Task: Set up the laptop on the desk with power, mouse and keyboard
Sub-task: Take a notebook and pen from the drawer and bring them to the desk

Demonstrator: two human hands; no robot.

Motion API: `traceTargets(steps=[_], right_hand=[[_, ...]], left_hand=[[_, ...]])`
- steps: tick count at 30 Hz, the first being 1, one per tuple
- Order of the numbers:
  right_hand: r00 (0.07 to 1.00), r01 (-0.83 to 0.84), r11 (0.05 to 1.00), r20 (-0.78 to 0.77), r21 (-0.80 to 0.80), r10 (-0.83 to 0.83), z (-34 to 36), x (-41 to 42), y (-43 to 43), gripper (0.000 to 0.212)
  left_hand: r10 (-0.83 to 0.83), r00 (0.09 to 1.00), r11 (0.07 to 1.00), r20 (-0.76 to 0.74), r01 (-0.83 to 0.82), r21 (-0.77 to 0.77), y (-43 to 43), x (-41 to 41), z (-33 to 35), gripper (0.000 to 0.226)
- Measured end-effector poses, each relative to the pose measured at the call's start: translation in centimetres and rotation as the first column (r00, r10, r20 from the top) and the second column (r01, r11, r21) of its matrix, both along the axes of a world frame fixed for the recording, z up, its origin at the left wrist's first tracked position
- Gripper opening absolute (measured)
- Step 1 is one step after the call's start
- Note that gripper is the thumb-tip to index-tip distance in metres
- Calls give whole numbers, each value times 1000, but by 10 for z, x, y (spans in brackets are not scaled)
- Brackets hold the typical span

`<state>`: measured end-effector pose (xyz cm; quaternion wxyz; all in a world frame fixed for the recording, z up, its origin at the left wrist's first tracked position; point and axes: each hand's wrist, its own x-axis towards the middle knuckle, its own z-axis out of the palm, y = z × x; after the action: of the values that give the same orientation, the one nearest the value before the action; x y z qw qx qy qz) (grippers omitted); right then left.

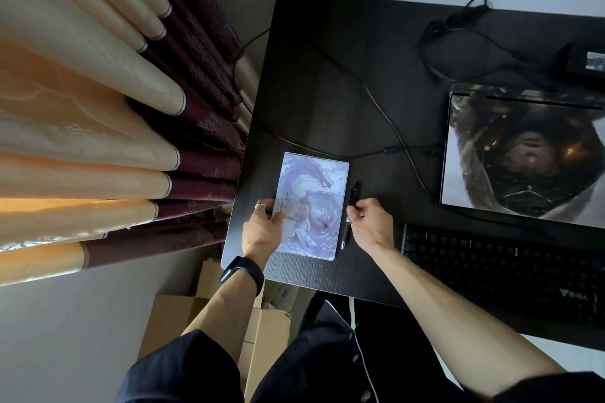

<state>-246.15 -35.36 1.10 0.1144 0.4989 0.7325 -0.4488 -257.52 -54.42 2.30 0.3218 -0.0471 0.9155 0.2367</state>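
My left hand [263, 227] lies flat, fingers spread, on the near left corner of the notebook [311, 206]. My right hand [371, 222] pinches the pen [349, 216] lying just right of the notebook. The keyboard [504, 271] sits right of that hand; the closed laptop [523, 154] lies beyond it, with the charger [586, 64] further back.

Notebook [309, 206] left of pen [350, 213]; keyboard [504, 271] before laptop [527, 154].
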Motion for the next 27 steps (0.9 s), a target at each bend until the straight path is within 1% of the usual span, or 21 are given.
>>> traceTargets(steps=[9, 15, 21, 23, 26, 27], right_hand=[[999, -41, 998, -1, 52, 41, 0, 4, -4, 23], [998, -62, 996, 37, 62, 60, -1, 1, -2, 24], [998, -56, 998, -7, 24, 56, 2, 5, -2, 24], [998, -58, 998, -20, 9, 58, 3, 7, -3, 26], [998, -50, 998, -38, -22, 49, 2, 13, -4, 29], [998, -47, 998, -35, -40, 45, 6, 16, -4, 30]], left_hand=[[-19, 999, 998, -43, 17, -56, 6, 9, -2, 26], [-14, 998, 998, -65, 11, -55, 9, 14, 0, 35], [-27, 998, 996, -62, 22, -83, 4, 19, 3, 46], [-81, 994, 992, -70, 74, -103, 4, 22, 5, 54], [-315, 941, 939, -125, 289, -189, 5, 30, 8, 69], [-384, 917, 907, -109, 353, -230, 8, 33, 13, 72]])
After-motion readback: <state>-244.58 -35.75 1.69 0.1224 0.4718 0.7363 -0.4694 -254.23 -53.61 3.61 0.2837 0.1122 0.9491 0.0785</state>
